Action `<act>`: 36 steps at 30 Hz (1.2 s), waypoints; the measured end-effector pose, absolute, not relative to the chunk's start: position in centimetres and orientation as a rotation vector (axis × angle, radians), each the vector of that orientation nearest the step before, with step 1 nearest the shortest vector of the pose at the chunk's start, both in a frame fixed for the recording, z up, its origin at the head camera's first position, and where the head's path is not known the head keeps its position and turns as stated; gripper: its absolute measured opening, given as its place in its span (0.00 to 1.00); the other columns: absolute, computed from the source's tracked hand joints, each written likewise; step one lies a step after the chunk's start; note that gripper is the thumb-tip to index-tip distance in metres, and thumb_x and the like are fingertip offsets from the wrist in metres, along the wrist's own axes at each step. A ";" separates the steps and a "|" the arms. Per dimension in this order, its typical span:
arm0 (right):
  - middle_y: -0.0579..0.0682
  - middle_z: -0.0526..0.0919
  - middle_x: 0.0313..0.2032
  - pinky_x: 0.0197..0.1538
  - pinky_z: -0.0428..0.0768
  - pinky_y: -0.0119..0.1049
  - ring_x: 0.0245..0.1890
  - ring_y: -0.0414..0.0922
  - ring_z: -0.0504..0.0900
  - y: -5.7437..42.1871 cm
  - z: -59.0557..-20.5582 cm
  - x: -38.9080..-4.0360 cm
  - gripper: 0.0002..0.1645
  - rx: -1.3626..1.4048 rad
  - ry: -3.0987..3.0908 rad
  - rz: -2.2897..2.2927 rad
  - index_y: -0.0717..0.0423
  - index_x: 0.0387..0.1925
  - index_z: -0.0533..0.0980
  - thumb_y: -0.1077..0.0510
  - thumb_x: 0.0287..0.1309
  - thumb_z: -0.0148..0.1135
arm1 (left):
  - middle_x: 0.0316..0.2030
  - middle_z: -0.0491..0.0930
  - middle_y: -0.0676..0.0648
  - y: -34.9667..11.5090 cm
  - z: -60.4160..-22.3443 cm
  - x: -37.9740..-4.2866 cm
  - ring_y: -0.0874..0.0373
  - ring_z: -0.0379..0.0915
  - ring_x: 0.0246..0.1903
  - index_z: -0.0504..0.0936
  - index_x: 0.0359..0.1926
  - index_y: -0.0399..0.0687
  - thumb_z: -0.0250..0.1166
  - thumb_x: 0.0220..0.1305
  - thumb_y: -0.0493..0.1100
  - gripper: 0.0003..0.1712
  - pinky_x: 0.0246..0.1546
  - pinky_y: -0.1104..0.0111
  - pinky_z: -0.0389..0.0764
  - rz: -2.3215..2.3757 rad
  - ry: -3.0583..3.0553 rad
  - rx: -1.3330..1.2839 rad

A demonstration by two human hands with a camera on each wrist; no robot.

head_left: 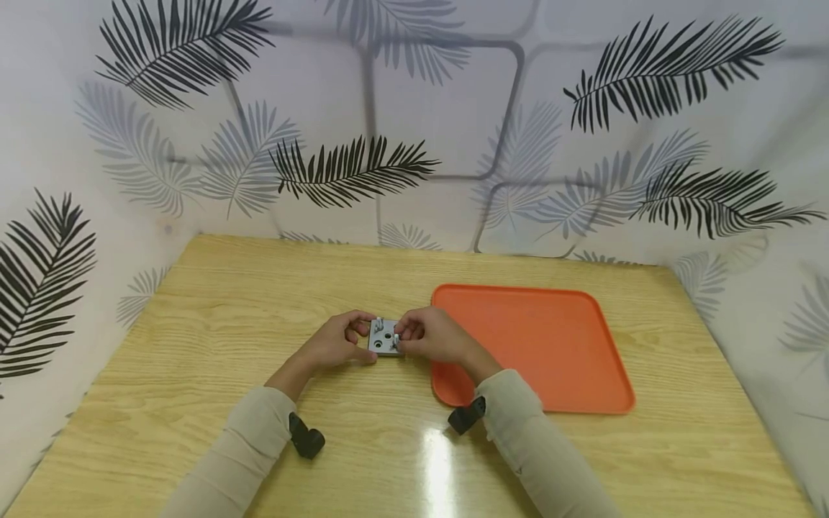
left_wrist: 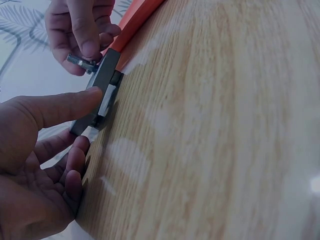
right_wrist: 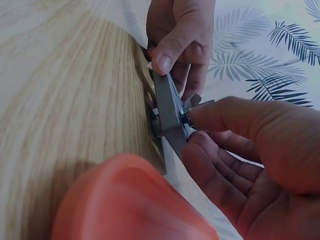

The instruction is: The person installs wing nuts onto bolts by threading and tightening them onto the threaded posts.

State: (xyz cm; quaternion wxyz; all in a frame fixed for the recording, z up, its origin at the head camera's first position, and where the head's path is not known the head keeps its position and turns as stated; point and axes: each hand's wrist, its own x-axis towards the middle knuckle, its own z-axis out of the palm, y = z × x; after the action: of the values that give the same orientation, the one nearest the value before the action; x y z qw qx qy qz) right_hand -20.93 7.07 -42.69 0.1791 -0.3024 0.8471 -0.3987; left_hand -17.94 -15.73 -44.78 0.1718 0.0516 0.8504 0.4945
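A small square metal plate with round holes is held just above the table between both hands. My left hand grips its left side, the thumb along the near edge and fingers at the far edge. Two threaded bolts stand up from the plate, one wing nut near the far left corner and another fitting near the right side. My right hand pinches the right-side fitting between thumb and fingers, which partly hide it. A bolt head projects beneath the plate in the right wrist view.
An orange tray lies on the wooden table to the right, its left edge beneath my right hand and wrist. Behind the table hangs a leaf-patterned cloth. Each wrist carries a black camera mount.
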 end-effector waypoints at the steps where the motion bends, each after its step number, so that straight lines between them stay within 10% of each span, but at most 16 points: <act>1: 0.52 0.84 0.32 0.37 0.78 0.27 0.31 0.37 0.78 7.1 -42.7 -20.9 0.08 -0.840 2.408 -1.130 0.60 0.38 0.81 0.63 0.57 0.69 | 0.47 0.74 0.44 -15.7 -44.8 -17.9 0.55 0.63 0.39 0.73 0.65 0.42 0.75 0.54 0.35 0.37 0.42 0.65 0.68 1.406 2.413 0.146; 11: 0.51 0.86 0.29 0.35 0.78 0.27 0.28 0.35 0.79 7.6 -42.2 -20.7 0.04 -0.802 2.392 -1.159 0.59 0.31 0.83 0.62 0.56 0.71 | 0.46 0.73 0.44 -15.6 -44.7 -17.9 0.55 0.62 0.39 0.73 0.65 0.42 0.75 0.54 0.34 0.36 0.42 0.66 0.67 1.421 2.404 0.124; 24: 0.52 0.80 0.34 0.37 0.76 0.27 0.30 0.37 0.75 7.5 -42.2 -21.4 0.16 -0.932 2.314 -1.109 0.61 0.50 0.80 0.67 0.58 0.65 | 0.47 0.74 0.43 -15.6 -44.7 -17.9 0.54 0.62 0.39 0.73 0.65 0.42 0.75 0.54 0.35 0.36 0.42 0.65 0.67 1.420 2.401 0.139; 36: 0.53 0.85 0.32 0.35 0.76 0.27 0.30 0.37 0.77 7.3 -42.1 -21.1 0.05 -0.842 2.403 -1.087 0.60 0.38 0.82 0.66 0.60 0.62 | 0.47 0.74 0.43 -15.6 -45.0 -18.0 0.54 0.62 0.40 0.73 0.65 0.42 0.76 0.54 0.36 0.37 0.42 0.65 0.67 1.413 2.412 0.135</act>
State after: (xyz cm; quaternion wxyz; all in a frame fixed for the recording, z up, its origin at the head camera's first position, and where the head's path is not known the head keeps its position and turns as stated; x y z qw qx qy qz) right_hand -21.10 7.30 -42.13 0.1858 -0.2988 0.8529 -0.3857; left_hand -18.03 -15.61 -44.99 0.1707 0.0475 0.8491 0.4976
